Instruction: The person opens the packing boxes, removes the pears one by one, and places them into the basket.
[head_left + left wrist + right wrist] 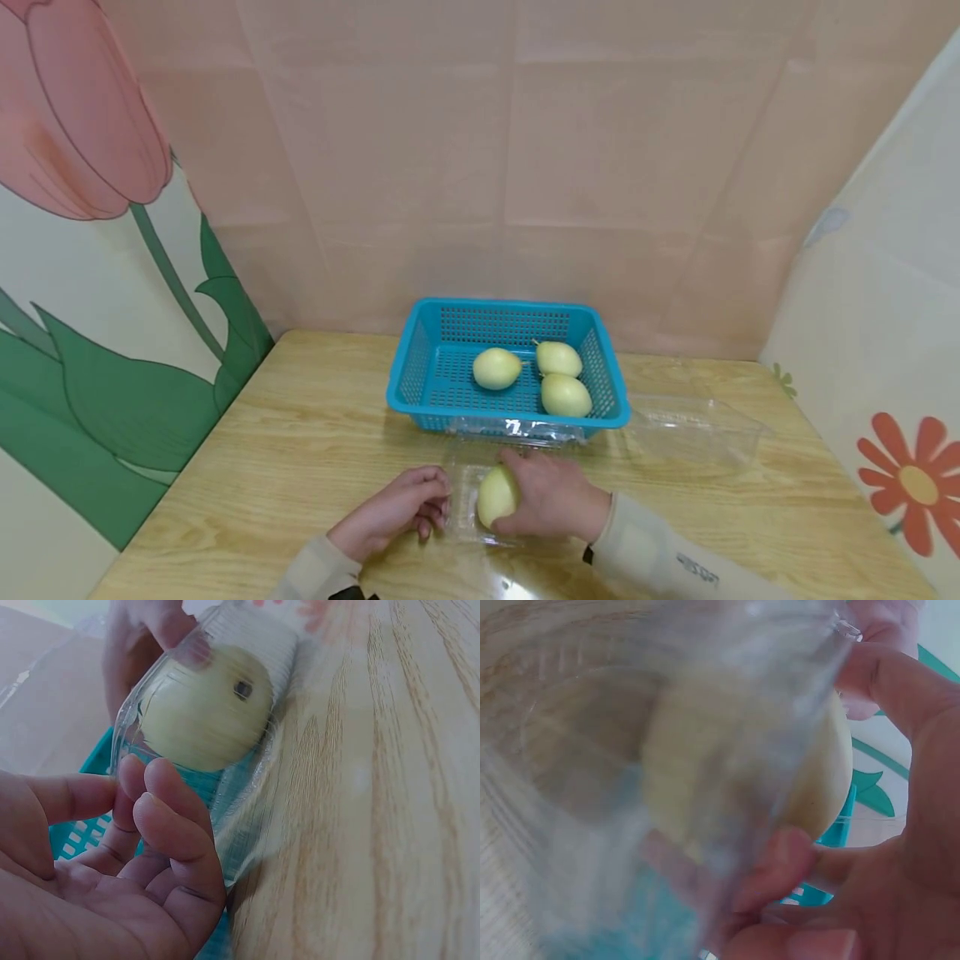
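A pale yellow-green pear [497, 497] sits inside a clear plastic clamshell box [465, 530] on the table. My right hand [551, 493] holds this pear from its right side, fingers and thumb spread round it. In the right wrist view the pear [829, 765] shows partly through the blurred clear plastic. At the box's left edge, my left hand [408, 504] pinches the rim between thumb and fingertips, as the left wrist view shows. Behind the box stands a blue perforated basket [397, 367] with three pears: one pear [497, 368] at the middle, two at the right.
Another clear plastic box [693, 425] lies right of the basket. The wooden table [300, 433] meets a pink cloth backdrop [450, 167] at the back. Painted panels with a tulip [82, 108] and a red flower [911, 483] stand at both sides.
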`<state>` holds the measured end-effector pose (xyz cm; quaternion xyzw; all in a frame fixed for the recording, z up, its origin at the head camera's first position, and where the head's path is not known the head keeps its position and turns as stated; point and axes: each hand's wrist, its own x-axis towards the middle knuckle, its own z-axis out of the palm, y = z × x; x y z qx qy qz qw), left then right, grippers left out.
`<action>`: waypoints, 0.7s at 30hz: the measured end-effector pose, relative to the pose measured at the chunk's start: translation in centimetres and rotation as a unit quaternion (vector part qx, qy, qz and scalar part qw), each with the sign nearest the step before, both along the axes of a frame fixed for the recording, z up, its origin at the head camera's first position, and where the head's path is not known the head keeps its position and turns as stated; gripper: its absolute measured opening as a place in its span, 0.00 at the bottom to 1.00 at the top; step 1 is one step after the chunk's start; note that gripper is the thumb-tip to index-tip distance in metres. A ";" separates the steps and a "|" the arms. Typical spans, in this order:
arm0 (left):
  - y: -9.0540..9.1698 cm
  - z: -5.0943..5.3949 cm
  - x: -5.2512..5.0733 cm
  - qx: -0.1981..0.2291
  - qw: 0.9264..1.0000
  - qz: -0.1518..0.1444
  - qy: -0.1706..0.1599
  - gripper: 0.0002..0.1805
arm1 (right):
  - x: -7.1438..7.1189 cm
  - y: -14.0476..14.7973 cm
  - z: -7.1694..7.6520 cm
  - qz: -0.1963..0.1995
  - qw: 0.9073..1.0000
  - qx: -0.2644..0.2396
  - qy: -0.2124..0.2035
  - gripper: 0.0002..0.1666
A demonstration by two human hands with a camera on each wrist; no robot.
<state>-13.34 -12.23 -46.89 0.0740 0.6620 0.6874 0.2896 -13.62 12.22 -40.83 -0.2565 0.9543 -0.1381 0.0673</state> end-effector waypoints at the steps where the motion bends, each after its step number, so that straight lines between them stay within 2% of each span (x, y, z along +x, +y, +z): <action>1: 0.0 0.0 0.0 -0.001 1.000 0.000 -0.002 0.07 | 0.0 0.0 0.0 0.000 1.000 -0.003 -0.004 0.48; 12: 0.0 0.0 -0.1 -0.003 1.000 0.002 -0.005 0.08 | -0.2 0.2 -0.3 -0.006 0.999 -0.023 -0.025 0.50; 21: -0.1 0.0 -0.1 -0.006 1.000 0.002 -0.004 0.08 | 0.6 0.4 1.5 -0.002 1.000 -0.030 0.005 0.46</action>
